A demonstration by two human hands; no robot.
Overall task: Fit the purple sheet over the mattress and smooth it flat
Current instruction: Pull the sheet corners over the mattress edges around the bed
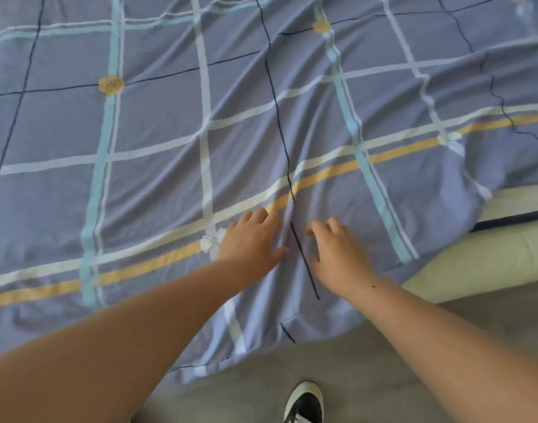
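Note:
The purple sheet (158,123), checked with white, light-blue, yellow and dark lines, lies spread over the mattress (487,264). Long wrinkles run from its middle toward the near edge, and more folds bunch at the right. Its near edge hangs down over the floor. My left hand (251,239) rests palm-down on the sheet near the bed's front edge, fingers spread. My right hand (337,248) presses flat beside it, just right of a dark stripe. A raised fold lies between the two hands. At the right the pale mattress corner shows bare where the sheet stops short.
Grey floor (368,370) runs along the front of the bed. My shoe (304,403), black and white, stands on it below the sheet's hanging edge. The bed fills the view to the left and far side.

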